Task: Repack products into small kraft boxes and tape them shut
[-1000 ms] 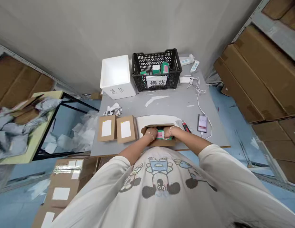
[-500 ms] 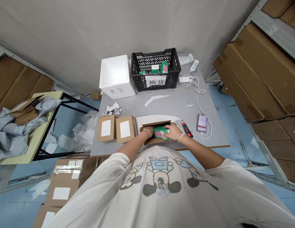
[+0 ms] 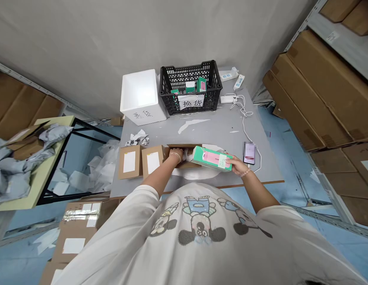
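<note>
My right hand [image 3: 238, 165] grips the right end of a green box [image 3: 213, 157] with a pink picture on its face, held above the table's front part. Just left of it lies an open brown carton [image 3: 188, 163] with some white material inside. At that carton's left end is my left hand [image 3: 175, 153], fingers bent down at the opening, their tips hidden. White paper [image 3: 198, 174] lies under the carton. Two closed cartons, one at far left [image 3: 128, 162] and one beside it [image 3: 152, 160], bear white labels.
A black crate [image 3: 190, 89] with green boxes and a white foam box [image 3: 142, 95] stand at the table's back. A phone [image 3: 249, 153] on a cable lies at right, below power strips [image 3: 228, 99]. Crumpled paper [image 3: 138, 137] lies left.
The green box has come out of the carton and moved right in my right hand. The carton and my left hand have shifted left. The red and black tool is no longer visible.
</note>
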### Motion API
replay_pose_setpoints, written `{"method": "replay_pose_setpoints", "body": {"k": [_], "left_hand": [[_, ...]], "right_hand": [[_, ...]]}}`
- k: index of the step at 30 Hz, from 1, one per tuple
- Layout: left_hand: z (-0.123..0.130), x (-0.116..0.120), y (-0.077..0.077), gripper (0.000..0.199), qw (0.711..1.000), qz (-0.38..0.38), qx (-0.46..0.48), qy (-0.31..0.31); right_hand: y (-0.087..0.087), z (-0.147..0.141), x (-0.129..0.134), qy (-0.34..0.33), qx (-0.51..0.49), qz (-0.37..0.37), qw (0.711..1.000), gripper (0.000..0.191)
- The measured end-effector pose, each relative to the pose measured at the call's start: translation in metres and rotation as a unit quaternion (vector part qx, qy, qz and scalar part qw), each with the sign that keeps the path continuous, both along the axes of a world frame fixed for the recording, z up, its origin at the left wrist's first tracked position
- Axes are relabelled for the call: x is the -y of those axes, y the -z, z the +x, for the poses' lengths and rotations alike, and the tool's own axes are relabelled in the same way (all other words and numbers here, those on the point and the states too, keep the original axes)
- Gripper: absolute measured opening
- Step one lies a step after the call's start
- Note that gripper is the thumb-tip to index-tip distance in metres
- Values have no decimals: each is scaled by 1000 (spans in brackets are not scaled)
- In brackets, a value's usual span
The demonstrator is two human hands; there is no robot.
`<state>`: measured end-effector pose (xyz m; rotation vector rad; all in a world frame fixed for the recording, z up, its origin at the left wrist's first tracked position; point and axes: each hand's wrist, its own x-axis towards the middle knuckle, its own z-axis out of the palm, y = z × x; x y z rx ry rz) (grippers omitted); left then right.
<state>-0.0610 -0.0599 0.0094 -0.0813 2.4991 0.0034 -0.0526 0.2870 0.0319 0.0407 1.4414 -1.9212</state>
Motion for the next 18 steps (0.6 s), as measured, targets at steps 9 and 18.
{"method": "replay_pose_setpoints", "body": {"k": [9,18], "left_hand": [[-11,45,-47,44,997,59,9,-49],[74,-41,-94,124,804,578,-140,-10]], "right_hand": [[38,46,24,102,68,-104,987,52],[32,65,40,48,27,5,998,66]]}}
